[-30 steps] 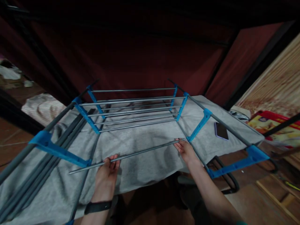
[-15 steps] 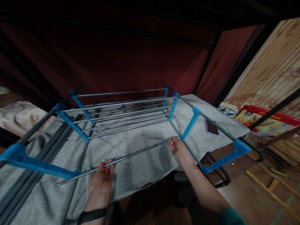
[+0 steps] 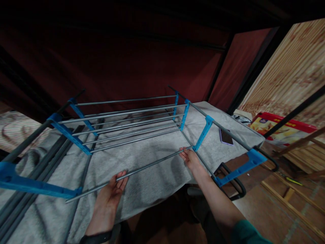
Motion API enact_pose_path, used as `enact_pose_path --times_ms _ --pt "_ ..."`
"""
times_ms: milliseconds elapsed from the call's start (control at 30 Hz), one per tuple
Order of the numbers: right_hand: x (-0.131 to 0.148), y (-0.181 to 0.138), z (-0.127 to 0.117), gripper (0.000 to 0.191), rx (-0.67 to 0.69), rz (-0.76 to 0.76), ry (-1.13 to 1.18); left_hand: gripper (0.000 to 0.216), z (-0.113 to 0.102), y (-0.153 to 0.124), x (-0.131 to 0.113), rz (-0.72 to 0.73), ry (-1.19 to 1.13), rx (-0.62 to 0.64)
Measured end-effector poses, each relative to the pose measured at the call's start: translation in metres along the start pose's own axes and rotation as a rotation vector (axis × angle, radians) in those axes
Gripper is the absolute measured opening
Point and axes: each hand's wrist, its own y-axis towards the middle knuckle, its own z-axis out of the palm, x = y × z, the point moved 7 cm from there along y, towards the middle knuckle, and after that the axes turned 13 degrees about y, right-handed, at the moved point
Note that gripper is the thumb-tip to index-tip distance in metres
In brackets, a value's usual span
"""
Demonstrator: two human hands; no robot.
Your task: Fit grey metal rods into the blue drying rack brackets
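A thin grey metal rod runs slantwise between my two hands. My left hand is closed round it left of the middle, palm turned up. Near the rod's right end my right hand pinches it, close beside a blue plastic bracket. The rod's left end lies by the tip of another blue bracket; I cannot tell whether they touch. Behind my hands stands the rack frame, with several grey crossbars fixed between blue brackets and thicker side tubes.
Grey cloth covers the surface beneath the rack. Thick grey tubes lie at the left. A phone rests on the cloth at the right. Beyond it are a red and yellow box and wooden frames on the floor.
The rod has shifted slightly rightward relative to the rack, its right end now at the blue bracket's foot. My left hand has slid a little along it. The view has turned slightly.
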Motion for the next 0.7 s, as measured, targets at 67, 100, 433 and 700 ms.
enact_pose_path --times_ms 67,100,433,700 --pt "-0.002 -0.001 0.002 0.015 0.013 0.011 0.001 0.025 0.000 0.003 0.002 0.005 0.004 0.018" --pt "-0.003 -0.001 0.003 0.015 0.018 0.016 0.001 0.025 0.000 0.004 0.003 0.007 0.002 0.022" --pt "-0.008 -0.002 0.011 0.013 0.042 0.051 -0.004 0.025 0.009 -0.008 0.001 0.024 -0.011 0.026" --pt "-0.006 0.002 0.010 0.011 0.040 0.045 -0.018 0.025 0.023 -0.010 0.004 0.084 0.015 0.138"
